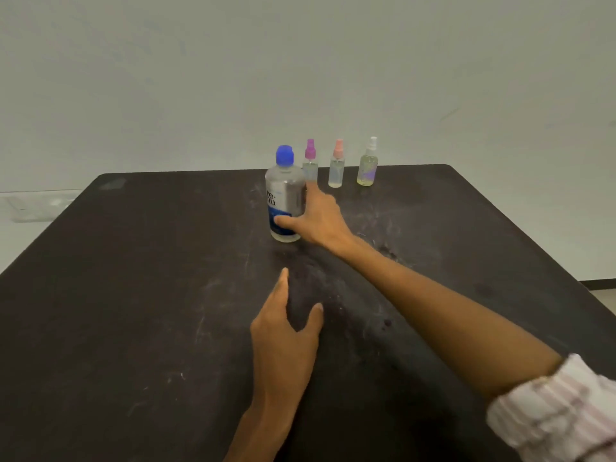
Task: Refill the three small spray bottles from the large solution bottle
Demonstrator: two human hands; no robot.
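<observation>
the right hand hides its fingers behind the large bottle, whose label is blurred.

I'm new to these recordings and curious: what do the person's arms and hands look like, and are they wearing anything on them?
Two bare hands, no gloves or rings visible. The right hand leads back along a bare forearm to a rolled-up sleeve, pale with thin pinkish stripes. The left hand and its forearm are bare as far as the picture shows.

I see my right hand wrapped around the large clear solution bottle with the blue cap, upright on the scuffed dark tabletop. Behind it stand three small clear spray bottles: purple-topped, pink-topped, white-topped. My left hand lies flat, fingers straight.
</observation>
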